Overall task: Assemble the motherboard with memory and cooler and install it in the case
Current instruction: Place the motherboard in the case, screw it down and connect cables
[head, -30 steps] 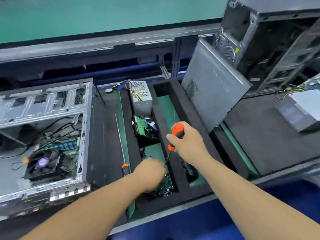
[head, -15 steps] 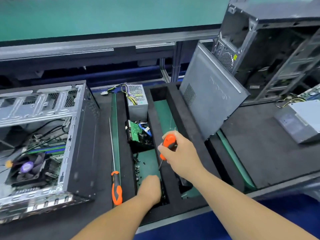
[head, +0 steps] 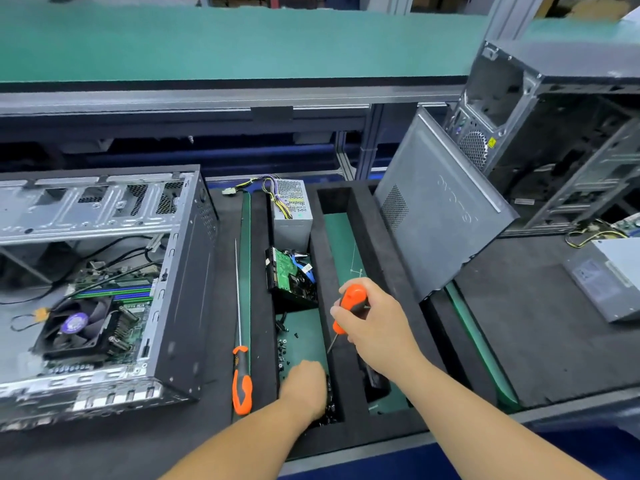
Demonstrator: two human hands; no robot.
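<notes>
A single head-worn camera looks forward and steeply down, close over the foam parts tray (head: 349,386) and workbench.

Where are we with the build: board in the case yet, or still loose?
Done, by the look of it: the board with memory sticks and cooler lies inside the open case. In hand: the right hand grips a screwdriver; the left hand reaches into the pile of screws. Left: probably screwing the board down; screws in it can't be made out.

No legible text on any item
</notes>
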